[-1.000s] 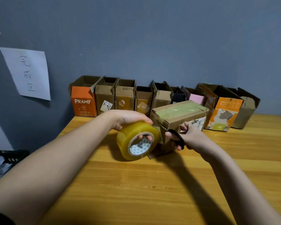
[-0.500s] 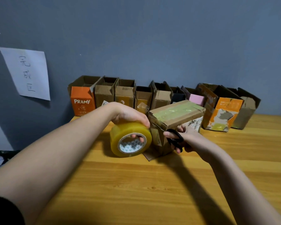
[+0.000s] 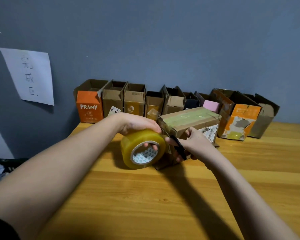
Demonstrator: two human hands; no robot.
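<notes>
Head view. Left hand (image 3: 137,123) curled over the yellow tape roll (image 3: 143,149), fingers (image 3: 146,144) hooked through its cardboard core, thumb hidden behind the roll. Right hand (image 3: 194,142) just right of those fingers, wrapped round the black scissors (image 3: 178,148) with fingers through the loops. Blades probably at the near corner of the box (image 3: 192,118), though too blurred to tell whether parted or closed. Sealed box just beyond both sets of fingers, resting on the bench (image 3: 145,205).

To cut well: pull the roll leftward for tension, snip close to the box edge, then press the loose tail flat.

Roll's axis roughly level, core opening facing the camera and slightly downward. Box's long axis running away from the fingers, back and rightward.
</notes>
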